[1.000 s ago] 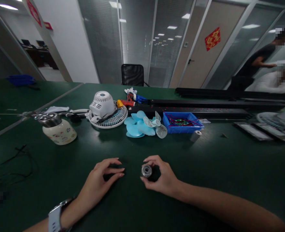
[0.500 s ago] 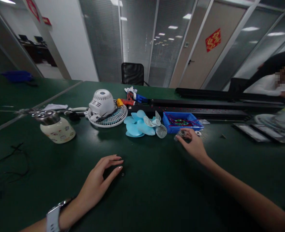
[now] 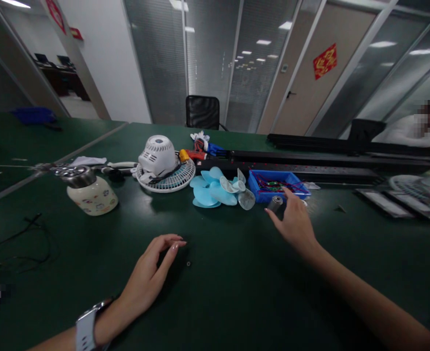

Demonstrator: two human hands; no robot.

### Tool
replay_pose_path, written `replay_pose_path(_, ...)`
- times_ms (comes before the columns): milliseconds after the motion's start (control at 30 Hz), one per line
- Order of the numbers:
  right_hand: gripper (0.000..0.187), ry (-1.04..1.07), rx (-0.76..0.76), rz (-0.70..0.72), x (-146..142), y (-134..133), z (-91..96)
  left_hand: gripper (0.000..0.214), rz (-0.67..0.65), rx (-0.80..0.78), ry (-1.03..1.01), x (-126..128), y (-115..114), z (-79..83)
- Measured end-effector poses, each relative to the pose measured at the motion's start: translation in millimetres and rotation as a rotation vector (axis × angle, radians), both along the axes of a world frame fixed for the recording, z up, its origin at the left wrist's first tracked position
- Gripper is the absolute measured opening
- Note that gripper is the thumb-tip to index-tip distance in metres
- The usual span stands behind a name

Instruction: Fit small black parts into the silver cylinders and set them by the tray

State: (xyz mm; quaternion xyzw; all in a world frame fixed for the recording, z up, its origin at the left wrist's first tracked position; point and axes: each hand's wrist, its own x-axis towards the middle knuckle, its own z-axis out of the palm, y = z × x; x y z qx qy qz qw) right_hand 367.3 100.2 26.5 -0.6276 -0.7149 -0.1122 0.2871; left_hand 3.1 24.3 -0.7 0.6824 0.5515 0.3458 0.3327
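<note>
My right hand [image 3: 295,217] has its thumb and fingers spread either side of a small dark metal cylinder [image 3: 275,203] with a lighter top. That cylinder stands on the green table in front of the blue tray. My left hand [image 3: 154,263], a watch on its wrist, rests on the table with loosely bent fingers. Its thumb tip is close to the fingertips, and no object shows between them. Just right of the left hand lies a tiny ring-shaped part [image 3: 188,263]. Light-blue fan blades [image 3: 215,187] and a clear fan blade piece [image 3: 246,199] lie left of the cylinder.
A blue tray [image 3: 254,195] holds wires. Further left are a white fan body [image 3: 158,156] on its grille, a red drill [image 3: 196,154] and a cream bottle [image 3: 94,197]. Black rails [image 3: 331,158] stretch along the back. Another person [image 3: 408,131] sits at far right.
My right hand has let go of the metal cylinder, its fingers spreading apart as the cylinder stands on the table. My left thumb has moved closer to its fingertips. The view has shifted slightly.
</note>
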Motion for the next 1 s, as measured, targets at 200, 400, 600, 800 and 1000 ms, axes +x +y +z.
replay_pose_path(200,0.040,0.068,-0.373,0.738,-110,-38,-0.4,0.027,0.053,0.031,-0.054,-1,1,1.7)
replay_pose_path(400,0.029,0.107,-0.381,0.893,-159,-22,-28.4,0.024,0.049,0.042,-0.063,-2,3,-2.0)
replay_pose_path(600,0.025,0.017,-0.304,0.911,-145,-31,-27.1,0.021,0.036,0.042,-0.081,-2,3,-3.3)
replay_pose_path(800,0.020,-0.102,-0.230,0.912,-151,-34,-20.5,0.020,0.029,0.040,-0.070,-1,1,0.3)
replay_pose_path(1000,0.023,-0.256,-0.058,0.582,-60,-8,38.2,0.020,0.016,0.041,-0.042,-1,1,4.0)
